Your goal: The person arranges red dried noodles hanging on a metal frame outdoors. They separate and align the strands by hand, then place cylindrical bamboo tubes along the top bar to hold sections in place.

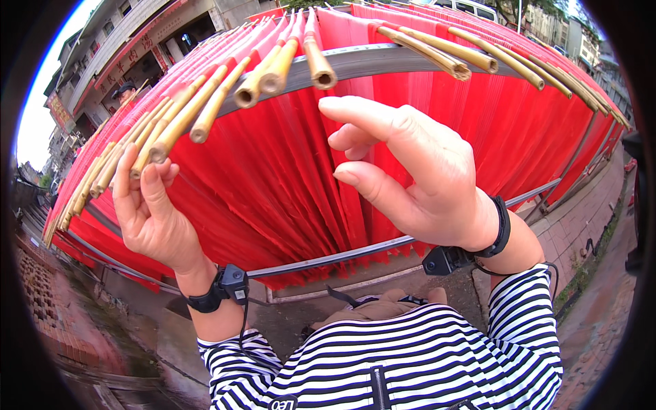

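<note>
Red cloth sheets (273, 171) hang in close rows from bamboo poles whose cut ends jut toward me. At the left, my left hand (156, 219) is closed about the end of a bamboo pole (145, 154), thumb and fingers on either side; its grip is partly hidden. My right hand (424, 171) is raised before the cloth with thumb and forefinger apart, holding nothing. Its forefinger tip lies in view just below another bamboo pole (316, 61). More bamboo poles (437, 55) rest across a curved-looking grey metal rail (369, 60).
A lower metal bar (335, 257) crosses in front of the cloth hems. Paving (574, 212) runs along the right, and a low brick structure (41, 287) stands at the left. Behind the rack are a person (125, 91), shopfronts (137, 61) and a white van (471, 8).
</note>
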Available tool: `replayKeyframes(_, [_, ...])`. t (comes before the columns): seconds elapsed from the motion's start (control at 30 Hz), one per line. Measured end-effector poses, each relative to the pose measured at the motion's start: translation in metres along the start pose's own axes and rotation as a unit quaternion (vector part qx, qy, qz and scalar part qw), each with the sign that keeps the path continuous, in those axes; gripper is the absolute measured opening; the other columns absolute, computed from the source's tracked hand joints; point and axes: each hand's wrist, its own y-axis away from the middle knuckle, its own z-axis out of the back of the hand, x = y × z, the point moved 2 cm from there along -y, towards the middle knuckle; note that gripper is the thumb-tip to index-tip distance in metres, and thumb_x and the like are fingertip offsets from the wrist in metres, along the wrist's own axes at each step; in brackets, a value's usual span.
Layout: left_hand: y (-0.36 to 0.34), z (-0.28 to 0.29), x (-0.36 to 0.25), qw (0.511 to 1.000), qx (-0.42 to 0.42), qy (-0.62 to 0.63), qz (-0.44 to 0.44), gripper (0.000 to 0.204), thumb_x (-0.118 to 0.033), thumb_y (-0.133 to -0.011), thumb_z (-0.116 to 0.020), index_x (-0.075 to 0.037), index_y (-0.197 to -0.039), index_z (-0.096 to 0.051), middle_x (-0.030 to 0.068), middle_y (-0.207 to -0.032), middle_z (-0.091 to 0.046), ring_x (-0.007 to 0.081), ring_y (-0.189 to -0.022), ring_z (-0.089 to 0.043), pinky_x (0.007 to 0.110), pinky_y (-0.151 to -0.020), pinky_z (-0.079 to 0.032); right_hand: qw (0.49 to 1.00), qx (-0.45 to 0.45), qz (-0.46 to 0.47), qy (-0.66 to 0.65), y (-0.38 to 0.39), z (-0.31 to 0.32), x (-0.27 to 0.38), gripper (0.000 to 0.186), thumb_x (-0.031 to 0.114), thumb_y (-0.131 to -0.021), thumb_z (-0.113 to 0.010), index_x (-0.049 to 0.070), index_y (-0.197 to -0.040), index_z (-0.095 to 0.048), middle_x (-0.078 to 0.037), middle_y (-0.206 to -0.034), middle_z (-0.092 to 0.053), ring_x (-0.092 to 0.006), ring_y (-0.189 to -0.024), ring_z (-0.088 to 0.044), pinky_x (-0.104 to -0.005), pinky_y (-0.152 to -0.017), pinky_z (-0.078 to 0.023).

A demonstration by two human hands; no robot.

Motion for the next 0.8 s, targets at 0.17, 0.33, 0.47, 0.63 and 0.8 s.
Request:
replayKeyframes(0.17, [-0.001, 0.000, 0.003, 0.999, 0.002, 0.047, 0.000, 0.033, -0.007, -0.099, -0.064, 0.006, -0.129, -0.060, 0.0133, -0.101, -0.070, 0.0153, -0.086, -0.070, 0.029, -0.080, -0.062, 1.000, 0.030, 0.004, 0.008, -0.014, -0.021, 0.016, 0.054, -0.002, -0.085, -0.073, -0.003, -0.136, -0.055, -0.013, -0.104, -0.072, -0.0173, -0.083, -0.070, -0.0281, -0.076, -0.058])
replayKeyframes(0.33, [-0.005, 0.003, 0.006, 0.998, 0.005, 0.065, -0.008, 0.035, -0.004, -0.096, -0.066, 0.006, -0.129, -0.060, 0.0156, -0.105, -0.071, 0.0178, -0.090, -0.072, 0.030, -0.082, -0.063, 0.998, 0.004, -0.041, -0.040, -0.026, -0.046, 0.022, 0.058, -0.002, -0.091, -0.067, -0.004, -0.144, -0.045, -0.016, -0.116, -0.070, -0.0172, -0.088, -0.071, -0.0288, -0.082, -0.057])
replayKeyframes(0.47, [-0.008, 0.009, 0.010, 0.999, -0.008, 0.028, -0.039, 0.033, -0.003, -0.096, -0.066, 0.006, -0.128, -0.061, 0.0161, -0.102, -0.074, 0.0173, -0.087, -0.073, 0.030, -0.081, -0.063, 0.999, 0.007, -0.027, -0.018, -0.033, -0.063, 0.030, 0.058, -0.002, -0.091, -0.066, -0.004, -0.145, -0.044, -0.018, -0.122, -0.067, -0.0194, -0.092, -0.071, -0.0297, -0.084, -0.056])
replayKeyframes(0.63, [-0.014, 0.020, 0.020, 0.997, -0.014, 0.034, -0.069, 0.032, -0.001, -0.096, -0.066, 0.006, -0.127, -0.062, 0.0166, -0.103, -0.074, 0.0183, -0.088, -0.074, 0.029, -0.082, -0.063, 1.000, -0.007, -0.019, 0.012, -0.041, -0.078, 0.035, 0.056, -0.002, -0.092, -0.065, -0.003, -0.145, -0.046, -0.019, -0.123, -0.067, -0.0202, -0.097, -0.071, -0.0301, -0.086, -0.056])
replayKeyframes(0.8, [-0.022, 0.036, 0.031, 0.995, 0.006, 0.053, -0.080, 0.032, 0.000, -0.096, -0.065, 0.006, -0.127, -0.062, 0.0163, -0.104, -0.074, 0.0189, -0.090, -0.074, 0.030, -0.082, -0.063, 0.999, -0.019, -0.014, 0.043, -0.049, -0.087, 0.036, 0.048, -0.001, -0.095, -0.063, -0.002, -0.141, -0.050, -0.017, -0.114, -0.070, -0.0216, -0.102, -0.071, -0.0303, -0.090, -0.056])
